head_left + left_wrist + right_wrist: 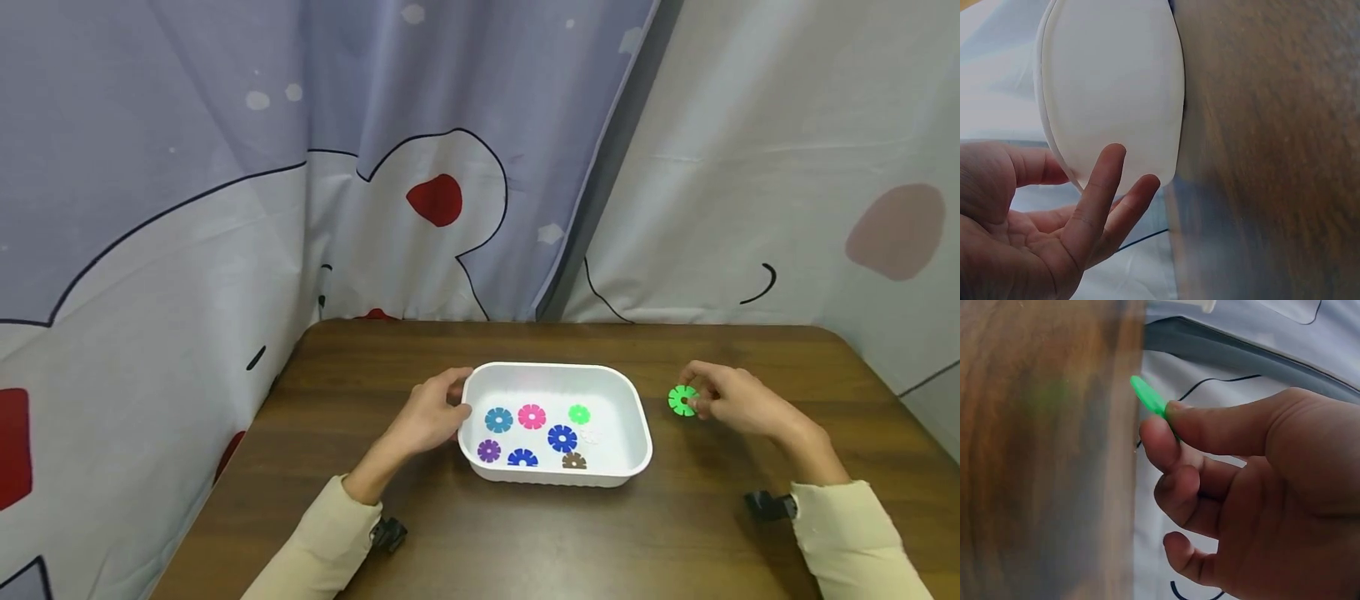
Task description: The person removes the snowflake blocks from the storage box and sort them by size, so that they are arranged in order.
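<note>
Pinching green notched disc [676,397] in right grip [735,402], toward far-right corner of worktop [795,358]; grasping white tray [555,477] in left grip [430,412]. Could drop disc through loosened pinch.

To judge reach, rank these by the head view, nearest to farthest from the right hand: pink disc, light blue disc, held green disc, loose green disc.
1. Held green disc: pinched in the right hand.
2. Loose green disc: in the white tray, right of pink.
3. Pink disc: between loose green and light blue.
4. Light blue disc: toward the tray's left end.
</note>
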The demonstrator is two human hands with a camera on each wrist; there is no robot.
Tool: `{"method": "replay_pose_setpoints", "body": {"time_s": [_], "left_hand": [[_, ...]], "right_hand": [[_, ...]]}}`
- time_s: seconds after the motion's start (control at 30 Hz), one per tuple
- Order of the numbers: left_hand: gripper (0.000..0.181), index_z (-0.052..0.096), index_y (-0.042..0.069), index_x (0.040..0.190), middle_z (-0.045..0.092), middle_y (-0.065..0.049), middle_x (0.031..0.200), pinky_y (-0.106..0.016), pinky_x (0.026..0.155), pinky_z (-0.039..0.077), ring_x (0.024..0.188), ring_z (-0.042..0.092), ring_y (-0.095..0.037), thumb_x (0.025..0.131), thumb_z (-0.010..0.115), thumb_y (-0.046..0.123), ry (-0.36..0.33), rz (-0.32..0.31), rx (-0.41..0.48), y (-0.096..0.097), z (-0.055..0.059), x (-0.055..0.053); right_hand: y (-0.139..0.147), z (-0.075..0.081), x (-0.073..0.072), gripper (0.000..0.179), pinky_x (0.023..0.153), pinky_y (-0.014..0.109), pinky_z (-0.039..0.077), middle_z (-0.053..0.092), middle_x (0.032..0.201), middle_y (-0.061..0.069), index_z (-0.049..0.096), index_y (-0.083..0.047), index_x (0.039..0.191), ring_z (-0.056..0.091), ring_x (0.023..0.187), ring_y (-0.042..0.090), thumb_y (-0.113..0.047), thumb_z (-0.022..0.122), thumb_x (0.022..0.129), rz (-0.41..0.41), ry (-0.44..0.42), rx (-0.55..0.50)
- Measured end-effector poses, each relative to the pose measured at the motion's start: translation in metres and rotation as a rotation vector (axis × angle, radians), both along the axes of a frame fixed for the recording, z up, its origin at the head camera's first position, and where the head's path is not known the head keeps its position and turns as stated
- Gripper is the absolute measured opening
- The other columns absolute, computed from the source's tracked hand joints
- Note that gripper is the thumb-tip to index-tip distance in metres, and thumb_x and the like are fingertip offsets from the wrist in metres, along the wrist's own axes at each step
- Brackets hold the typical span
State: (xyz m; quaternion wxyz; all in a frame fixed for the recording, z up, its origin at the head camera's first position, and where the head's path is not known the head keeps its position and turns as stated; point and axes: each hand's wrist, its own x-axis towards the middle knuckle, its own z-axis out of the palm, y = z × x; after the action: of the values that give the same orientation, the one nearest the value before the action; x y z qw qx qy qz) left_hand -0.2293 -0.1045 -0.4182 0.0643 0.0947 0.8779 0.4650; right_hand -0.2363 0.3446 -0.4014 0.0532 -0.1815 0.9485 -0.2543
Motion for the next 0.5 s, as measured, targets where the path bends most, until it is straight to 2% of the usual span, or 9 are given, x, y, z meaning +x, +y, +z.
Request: {"method": "replay_pose_setpoints", "body": {"time_s": [0.1,0.23,0.5], "left_hand": [[0.055,0.055,0.000,0.150,0.071,-0.029,0.124,-0.034,0.063,0.067,0.091,0.075,-0.029,0.096,0.067,0.000,0.002,-0.001,-0.007,0.000,0.000,0.000],[0.056,0.055,0.000,0.150,0.071,-0.028,0.123,-0.034,0.062,0.067,0.088,0.075,-0.028,0.096,0.067,-0.001,0.000,0.001,-0.007,-0.001,0.001,0.000],[0.056,0.054,0.001,0.151,0.070,-0.028,0.125,-0.035,0.066,0.068,0.092,0.074,-0.029,0.097,0.068,0.001,-0.007,0.008,-0.030,0.002,0.003,0.000]], "right_hand": [[0.001,-0.007,-0.002,0.027,0.063,0.025,0.045,0.066,0.073,-0.002,0.065,-0.007,0.116,0.060,0.070,0.012,0.003,0.069,0.091,0.034,-0.083,-0.048],[-0.003,-0.015,-0.003,0.026,0.064,0.023,0.046,0.066,0.071,-0.001,0.065,-0.006,0.117,0.063,0.070,0.014,0.002,0.069,0.092,0.079,-0.145,-0.114],[-0.012,-0.023,-0.007,0.026,0.064,0.022,0.044,0.064,0.070,0.001,0.065,-0.003,0.117,0.061,0.068,0.014,0.003,0.069,0.092,0.110,-0.183,-0.153]]}}
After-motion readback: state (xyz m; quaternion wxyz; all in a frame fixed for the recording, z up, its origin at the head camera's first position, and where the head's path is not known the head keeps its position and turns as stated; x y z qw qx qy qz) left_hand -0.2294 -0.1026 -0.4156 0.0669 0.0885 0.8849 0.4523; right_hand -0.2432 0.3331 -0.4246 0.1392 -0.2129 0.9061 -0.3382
